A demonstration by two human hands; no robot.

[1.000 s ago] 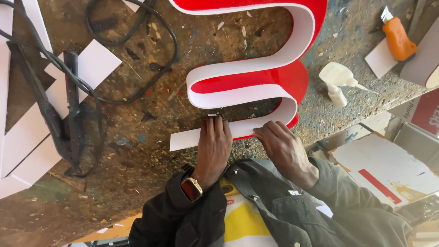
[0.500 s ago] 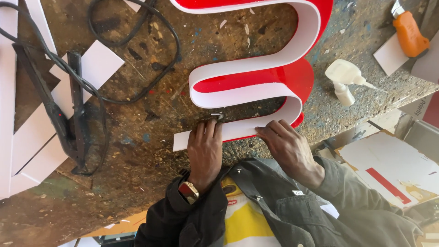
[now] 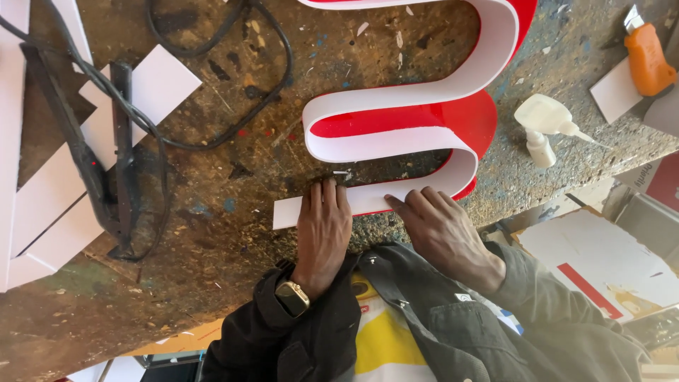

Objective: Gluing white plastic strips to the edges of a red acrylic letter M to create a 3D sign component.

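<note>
A big red sign letter (image 3: pixel 424 120) with a curved white side strip (image 3: pixel 396 145) lies on a stained wooden workbench (image 3: pixel 233 191). The strip's loose end runs flat along the bench's near edge. My left hand (image 3: pixel 324 226) presses down on that end with fingers together, a watch on its wrist. My right hand (image 3: pixel 442 226) lies flat on the strip a little farther right, near the bend. Neither hand grips anything.
A black tool with a coiled cable (image 3: pixel 113 177) lies at the left over white sheet offcuts (image 3: pixel 148 92). A white glue bottle (image 3: pixel 544 124) and an orange utility knife (image 3: pixel 647 60) sit at the right. Cardboard scraps (image 3: pixel 601 262) lie below the bench edge.
The view has shifted slightly. Both hands stay on the white strip, with my left hand slid a little along its loose end.
</note>
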